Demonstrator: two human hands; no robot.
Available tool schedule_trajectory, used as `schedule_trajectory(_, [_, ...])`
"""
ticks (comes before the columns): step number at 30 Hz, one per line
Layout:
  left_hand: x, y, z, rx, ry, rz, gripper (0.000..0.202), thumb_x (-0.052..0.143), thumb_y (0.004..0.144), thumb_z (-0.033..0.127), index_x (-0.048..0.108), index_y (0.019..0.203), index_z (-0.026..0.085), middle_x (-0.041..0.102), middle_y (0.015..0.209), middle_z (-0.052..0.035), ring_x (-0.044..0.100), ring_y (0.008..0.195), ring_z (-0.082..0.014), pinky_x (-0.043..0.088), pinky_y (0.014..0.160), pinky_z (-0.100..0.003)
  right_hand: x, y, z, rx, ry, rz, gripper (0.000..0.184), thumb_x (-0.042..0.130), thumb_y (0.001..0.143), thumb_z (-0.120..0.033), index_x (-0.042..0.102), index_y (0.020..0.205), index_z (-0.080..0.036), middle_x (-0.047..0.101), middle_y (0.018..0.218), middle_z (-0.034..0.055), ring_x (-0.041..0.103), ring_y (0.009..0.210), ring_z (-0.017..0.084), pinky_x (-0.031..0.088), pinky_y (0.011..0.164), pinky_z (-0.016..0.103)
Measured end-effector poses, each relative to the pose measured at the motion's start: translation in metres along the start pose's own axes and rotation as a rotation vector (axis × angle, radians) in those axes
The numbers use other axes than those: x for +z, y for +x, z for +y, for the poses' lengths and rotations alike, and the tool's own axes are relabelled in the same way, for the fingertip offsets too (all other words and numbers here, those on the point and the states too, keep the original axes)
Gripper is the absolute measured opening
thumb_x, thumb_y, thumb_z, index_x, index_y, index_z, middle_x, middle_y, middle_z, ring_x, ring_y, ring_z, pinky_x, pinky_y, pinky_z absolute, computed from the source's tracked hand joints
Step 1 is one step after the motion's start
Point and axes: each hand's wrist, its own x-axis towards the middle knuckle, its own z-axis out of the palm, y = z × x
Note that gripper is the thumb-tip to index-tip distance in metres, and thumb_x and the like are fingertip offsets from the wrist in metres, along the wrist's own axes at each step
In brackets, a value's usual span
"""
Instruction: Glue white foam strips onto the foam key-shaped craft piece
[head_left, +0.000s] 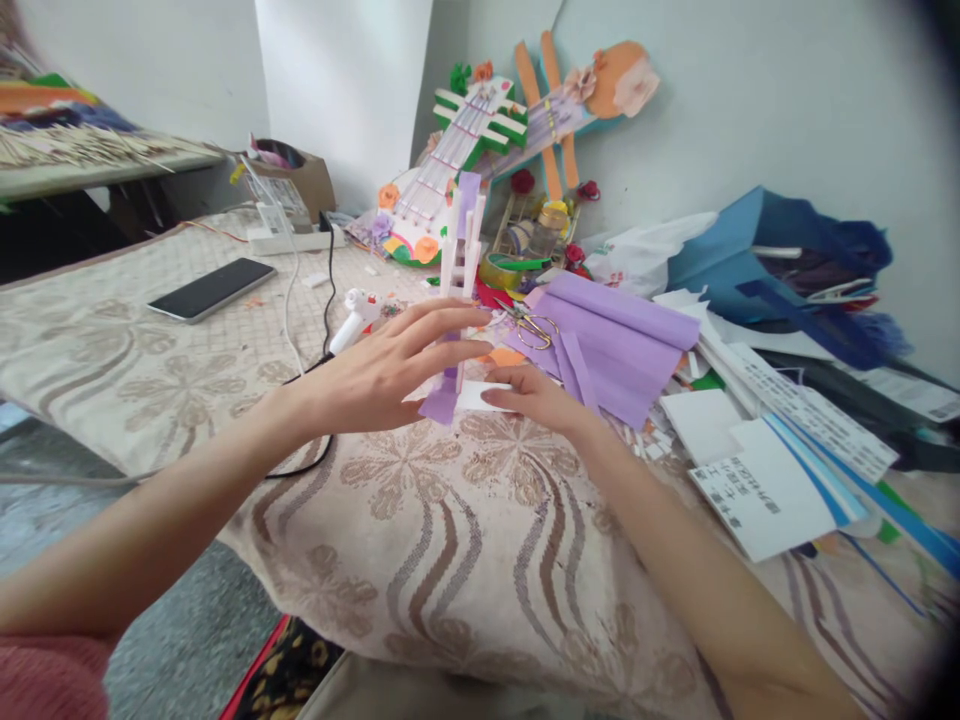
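A small white craft model (pixel 459 262), wrapped in places with purple paper, stands upright on the table in front of me. My left hand (pixel 397 360) reaches across its lower part from the left with fingers stretched and spread. Its thumb lies close to the purple paper end (pixel 441 402); contact is unclear. At the right of the base, my right hand (pixel 536 392) has its thumb and fingers closed on a flat white piece (pixel 480 396). Gold-handled scissors (pixel 534 328) lie just beyond it on purple crepe paper (pixel 611 345).
A white glue gun (pixel 358 318) with a black cord rests left of the model. Further left are a phone (pixel 212 289) and a power strip (pixel 296 240). Two decorated paper instruments (pixel 457 150) lean at the back. Printed cards (pixel 765 490) and a blue bag (pixel 720 245) lie right.
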Motion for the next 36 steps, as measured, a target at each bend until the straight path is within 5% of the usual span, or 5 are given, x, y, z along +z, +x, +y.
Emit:
schedule_trajectory(12, [-0.001, 0.003, 0.002, -0.009, -0.011, -0.015, 0.064, 0.063, 0.083, 0.006, 0.040, 0.140, 0.021, 0.043, 0.151, -0.0176, 0.036, 0.145, -0.0341, 0.039, 0.116, -0.057, -0.009, -0.001, 0.002, -0.069, -0.045, 0.032, 0.030, 0.067, 0.082, -0.047, 0.068, 0.088, -0.018, 0.052, 0.069, -0.0035, 0.042, 0.056, 0.008, 0.035, 0.050, 0.022])
schedule_trajectory(20, [0.000, 0.003, 0.002, 0.000, 0.016, -0.008, 0.058, 0.061, 0.086, 0.009, 0.041, 0.139, 0.020, 0.044, 0.149, -0.0184, 0.036, 0.145, -0.0342, 0.039, 0.115, -0.058, -0.005, 0.000, 0.013, -0.240, -0.184, 0.168, 0.027, 0.063, 0.085, -0.047, 0.068, 0.087, -0.021, 0.066, 0.086, 0.0024, 0.060, 0.084, 0.019, 0.047, 0.075, 0.031])
schedule_trajectory(27, [-0.001, 0.002, 0.002, 0.000, 0.023, 0.001, 0.059, 0.060, 0.085, 0.007, 0.041, 0.139, 0.020, 0.044, 0.149, -0.0180, 0.037, 0.144, -0.0336, 0.041, 0.114, -0.058, -0.002, -0.003, 0.010, -0.342, -0.317, 0.170, 0.025, 0.058, 0.090, -0.044, 0.065, 0.085, -0.021, 0.068, 0.084, 0.0041, 0.060, 0.082, 0.020, 0.045, 0.073, 0.032])
schedule_trajectory(36, [0.003, 0.001, -0.001, -0.036, -0.009, 0.000, 0.062, 0.065, 0.083, 0.008, 0.042, 0.139, 0.022, 0.041, 0.152, -0.0185, 0.036, 0.145, -0.0360, 0.040, 0.114, -0.060, -0.003, -0.001, 0.010, -0.214, -0.277, 0.199, 0.026, 0.060, 0.087, -0.045, 0.068, 0.087, -0.020, 0.068, 0.086, 0.0031, 0.061, 0.081, 0.020, 0.046, 0.072, 0.032])
